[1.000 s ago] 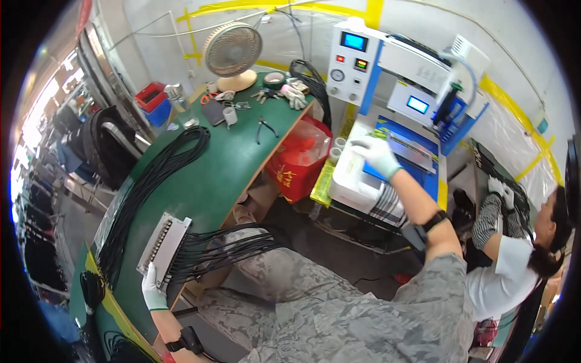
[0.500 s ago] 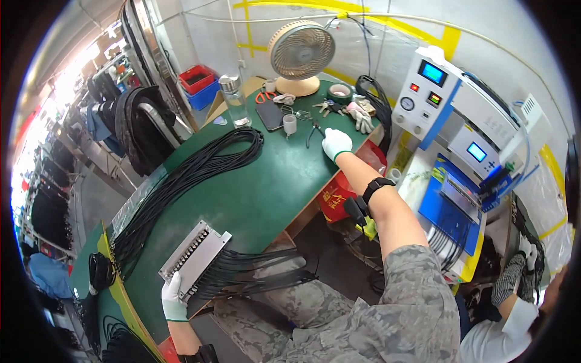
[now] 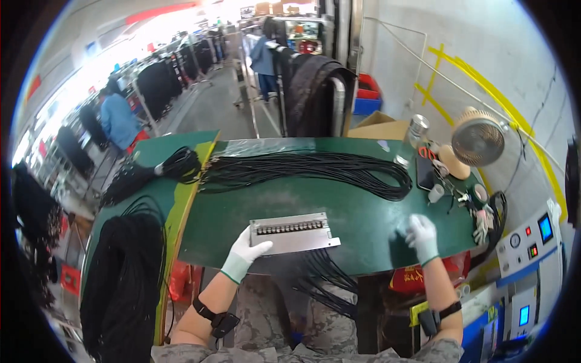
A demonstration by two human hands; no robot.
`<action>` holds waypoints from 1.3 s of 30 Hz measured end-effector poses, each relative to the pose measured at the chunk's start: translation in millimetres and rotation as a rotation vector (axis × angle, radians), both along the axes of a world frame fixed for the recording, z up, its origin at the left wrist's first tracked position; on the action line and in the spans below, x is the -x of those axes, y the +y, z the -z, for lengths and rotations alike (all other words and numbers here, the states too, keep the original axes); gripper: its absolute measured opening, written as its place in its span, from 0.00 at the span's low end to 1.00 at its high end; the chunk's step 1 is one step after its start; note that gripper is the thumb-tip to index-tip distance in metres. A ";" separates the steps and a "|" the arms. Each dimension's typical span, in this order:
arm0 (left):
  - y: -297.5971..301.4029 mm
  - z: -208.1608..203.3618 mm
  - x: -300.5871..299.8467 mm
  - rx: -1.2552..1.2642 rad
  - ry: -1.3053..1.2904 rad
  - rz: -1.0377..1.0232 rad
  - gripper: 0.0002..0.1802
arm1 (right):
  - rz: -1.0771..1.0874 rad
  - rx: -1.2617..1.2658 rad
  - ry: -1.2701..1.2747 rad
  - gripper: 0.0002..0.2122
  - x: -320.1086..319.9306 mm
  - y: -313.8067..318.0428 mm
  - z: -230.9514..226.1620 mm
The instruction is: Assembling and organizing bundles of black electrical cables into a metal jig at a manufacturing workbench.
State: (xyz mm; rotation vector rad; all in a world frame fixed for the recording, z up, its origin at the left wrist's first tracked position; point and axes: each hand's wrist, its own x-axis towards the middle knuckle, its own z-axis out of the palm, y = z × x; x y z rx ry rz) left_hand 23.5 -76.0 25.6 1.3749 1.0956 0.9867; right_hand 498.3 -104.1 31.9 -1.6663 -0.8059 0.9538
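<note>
My left hand point(image 3: 247, 252), in a white glove with a green cuff, grips the left end of a silver metal fixture point(image 3: 296, 243). Its thumb lies on top of the plate. A row of small dark-and-bright fittings point(image 3: 290, 228) runs along the fixture's far side. Thin black cords point(image 3: 330, 272) hang from its near side over the table edge toward my lap. My right hand point(image 3: 422, 237), gloved alike, is over the right part of the green table point(image 3: 363, 218). Its fingers look half bent and apart, slightly blurred, with nothing visible in them.
A long looped bundle of black cords point(image 3: 315, 166) lies along the far side. More black cords point(image 3: 124, 266) lie left of a yellow edge strip point(image 3: 181, 224). At the right are a phone point(image 3: 425, 174), glass bottle point(image 3: 413, 140), fan point(image 3: 478, 138) and tape roll point(image 3: 480, 192). A control machine point(image 3: 526, 242) stands beyond.
My view has swung left. My right hand has drawn back from beside the pliers toward the table's near side. The fixture stays in my left hand.
</note>
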 end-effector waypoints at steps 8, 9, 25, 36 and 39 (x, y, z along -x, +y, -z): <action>-33.5 -12.6 -15.7 -0.217 0.821 -0.214 0.53 | -0.579 0.365 -0.003 0.17 146.7 26.3 -17.4; -34.8 -11.8 -16.8 -0.250 0.848 -0.226 0.55 | -0.598 0.362 -0.012 0.17 151.7 32.9 -17.3; -38.0 -10.5 7.0 -0.415 0.676 -0.172 0.54 | -0.370 0.014 -0.093 0.15 185.8 0.3 -80.4; -60.8 -21.1 109.1 -0.175 -1.079 -0.165 0.42 | -1.001 0.352 0.228 0.29 113.1 -86.4 -14.9; -70.3 1.5 121.4 -0.034 -0.941 -0.449 0.36 | -0.706 0.559 0.084 0.31 81.7 -93.5 46.8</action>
